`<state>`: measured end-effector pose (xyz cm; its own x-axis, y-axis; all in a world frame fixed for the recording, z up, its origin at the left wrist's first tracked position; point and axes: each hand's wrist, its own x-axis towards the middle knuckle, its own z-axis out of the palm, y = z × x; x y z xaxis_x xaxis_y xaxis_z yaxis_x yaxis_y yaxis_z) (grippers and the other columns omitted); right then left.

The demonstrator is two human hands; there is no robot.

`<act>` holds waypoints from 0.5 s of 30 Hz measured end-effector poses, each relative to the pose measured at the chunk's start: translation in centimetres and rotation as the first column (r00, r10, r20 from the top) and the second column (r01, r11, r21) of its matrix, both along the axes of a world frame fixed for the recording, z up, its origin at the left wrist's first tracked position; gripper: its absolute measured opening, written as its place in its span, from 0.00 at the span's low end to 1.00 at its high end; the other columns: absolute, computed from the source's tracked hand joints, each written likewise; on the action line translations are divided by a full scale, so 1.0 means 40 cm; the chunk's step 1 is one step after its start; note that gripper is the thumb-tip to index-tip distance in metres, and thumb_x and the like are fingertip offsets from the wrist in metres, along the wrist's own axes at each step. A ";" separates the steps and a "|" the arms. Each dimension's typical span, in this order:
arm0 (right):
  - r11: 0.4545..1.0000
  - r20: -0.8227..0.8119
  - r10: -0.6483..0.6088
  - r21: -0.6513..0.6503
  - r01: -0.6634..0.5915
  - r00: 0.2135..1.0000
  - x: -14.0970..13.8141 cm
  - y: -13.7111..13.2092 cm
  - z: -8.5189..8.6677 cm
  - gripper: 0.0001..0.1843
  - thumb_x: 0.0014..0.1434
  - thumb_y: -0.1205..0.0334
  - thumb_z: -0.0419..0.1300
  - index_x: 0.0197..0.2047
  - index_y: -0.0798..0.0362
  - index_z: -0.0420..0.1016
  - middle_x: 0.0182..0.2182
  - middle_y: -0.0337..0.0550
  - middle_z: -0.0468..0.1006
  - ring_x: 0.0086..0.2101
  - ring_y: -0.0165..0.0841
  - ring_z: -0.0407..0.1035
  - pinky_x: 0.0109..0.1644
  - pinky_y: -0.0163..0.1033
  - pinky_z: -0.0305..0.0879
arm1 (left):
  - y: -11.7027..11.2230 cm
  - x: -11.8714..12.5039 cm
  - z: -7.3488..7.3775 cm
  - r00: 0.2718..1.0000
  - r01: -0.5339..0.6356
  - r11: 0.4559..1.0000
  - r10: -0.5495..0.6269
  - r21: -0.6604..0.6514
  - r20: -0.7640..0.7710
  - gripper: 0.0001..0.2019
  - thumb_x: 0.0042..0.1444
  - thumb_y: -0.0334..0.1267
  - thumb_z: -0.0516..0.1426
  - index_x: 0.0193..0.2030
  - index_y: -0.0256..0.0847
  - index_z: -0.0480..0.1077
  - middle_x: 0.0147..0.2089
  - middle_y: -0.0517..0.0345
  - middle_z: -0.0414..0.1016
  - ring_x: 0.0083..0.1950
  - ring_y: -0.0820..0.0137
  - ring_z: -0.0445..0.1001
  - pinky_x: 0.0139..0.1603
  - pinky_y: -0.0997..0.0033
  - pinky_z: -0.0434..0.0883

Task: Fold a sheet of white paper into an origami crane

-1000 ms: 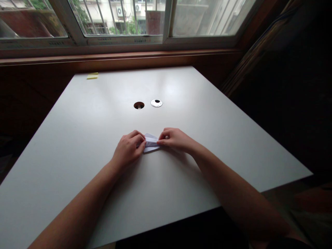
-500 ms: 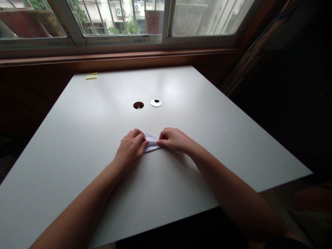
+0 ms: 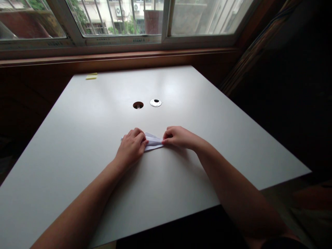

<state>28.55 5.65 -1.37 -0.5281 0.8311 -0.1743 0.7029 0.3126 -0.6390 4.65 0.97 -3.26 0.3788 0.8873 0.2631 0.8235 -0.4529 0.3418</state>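
A folded sheet of white paper (image 3: 154, 141) lies on the white table, with creased layers that narrow toward the right. My left hand (image 3: 132, 143) covers its left part, fingers curled and thumb pressed on the folds. A small tip of the paper shows beyond the left hand's far side. At the narrow right end, my right hand (image 3: 177, 137) pinches the paper between thumb and forefinger. Both hands are closed on the same piece, and the layers under the left palm are hidden.
Beyond the hands, the white table (image 3: 103, 114) has a round cable hole (image 3: 138, 105) with its ring-shaped cover (image 3: 156, 102) beside it. A yellow-edged slip (image 3: 91, 76) lies near the far left corner. A barred window (image 3: 116, 20) stands behind the table.
My right hand has slid a little to the right along the paper, showing more of its narrow end. The left hand has stayed almost in place.
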 end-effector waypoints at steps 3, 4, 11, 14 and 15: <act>0.999 0.005 0.030 -0.012 -0.030 1.000 0.015 0.002 0.005 0.08 0.54 0.57 0.65 0.32 0.52 0.82 0.35 0.43 0.78 0.34 0.33 0.70 0.35 0.34 0.61 | 0.002 -0.004 -0.003 1.000 0.008 1.000 -0.008 -0.002 0.006 0.04 0.63 0.38 0.55 0.37 0.42 0.68 0.46 0.52 0.70 0.46 0.62 0.69 0.48 0.58 0.69; 0.999 0.006 0.036 -0.019 -0.036 0.999 0.018 0.003 0.007 0.08 0.54 0.57 0.65 0.33 0.52 0.82 0.36 0.43 0.78 0.34 0.33 0.70 0.35 0.35 0.61 | 0.002 -0.006 -0.004 1.000 0.013 1.000 -0.013 -0.001 0.009 0.04 0.63 0.38 0.55 0.37 0.42 0.68 0.46 0.52 0.70 0.46 0.62 0.69 0.49 0.58 0.69; 0.995 0.006 0.031 -0.091 -0.030 1.000 0.031 0.005 0.024 0.08 0.53 0.56 0.66 0.33 0.51 0.82 0.35 0.42 0.77 0.35 0.33 0.70 0.35 0.35 0.61 | 0.000 -0.013 -0.010 0.998 0.049 0.999 -0.049 0.015 0.047 0.04 0.62 0.38 0.56 0.37 0.43 0.69 0.45 0.53 0.70 0.46 0.63 0.69 0.49 0.59 0.69; 0.996 -0.063 0.043 -0.076 -0.048 0.997 0.019 0.000 0.020 0.09 0.52 0.55 0.67 0.34 0.51 0.82 0.38 0.43 0.75 0.35 0.32 0.69 0.37 0.34 0.62 | 0.000 -0.013 -0.011 0.997 0.047 0.999 -0.048 0.021 0.052 0.04 0.62 0.38 0.56 0.38 0.43 0.69 0.44 0.53 0.70 0.46 0.63 0.69 0.49 0.59 0.69; 0.997 -0.096 0.048 -0.057 -0.054 0.994 0.010 -0.003 0.016 0.10 0.53 0.55 0.67 0.34 0.52 0.82 0.38 0.42 0.74 0.36 0.31 0.69 0.38 0.34 0.62 | 0.000 -0.013 -0.012 0.998 0.048 0.999 -0.049 0.020 0.050 0.04 0.62 0.38 0.56 0.38 0.42 0.69 0.44 0.53 0.70 0.46 0.63 0.69 0.49 0.59 0.69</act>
<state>28.95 5.55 -0.74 -0.5858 0.7924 -0.1701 0.6227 0.3057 -0.7203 4.14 0.98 -3.73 0.4069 0.8631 0.2993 0.7824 -0.4984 0.3735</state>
